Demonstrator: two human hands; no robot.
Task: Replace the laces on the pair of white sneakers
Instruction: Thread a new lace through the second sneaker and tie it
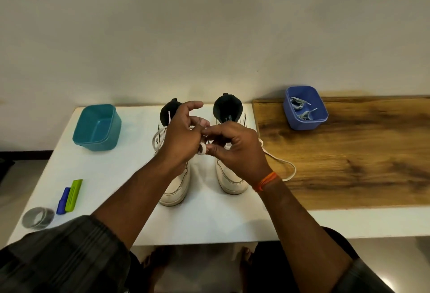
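Lace (202,149): soft, light, limp; take near its tip.
Hands: left (183,134), right (235,150); fingers pinch the lace.

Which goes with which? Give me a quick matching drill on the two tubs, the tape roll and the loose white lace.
Things:
1. teal tub
2. blue tub
3. tape roll
4. white lace

Places or states:
A. trails across the wooden board
B. holds grey laces
C. near left corner of the white table
D. nothing visible inside, left of the sneakers

Pairs: 1-D, 2-B, 3-C, 4-A
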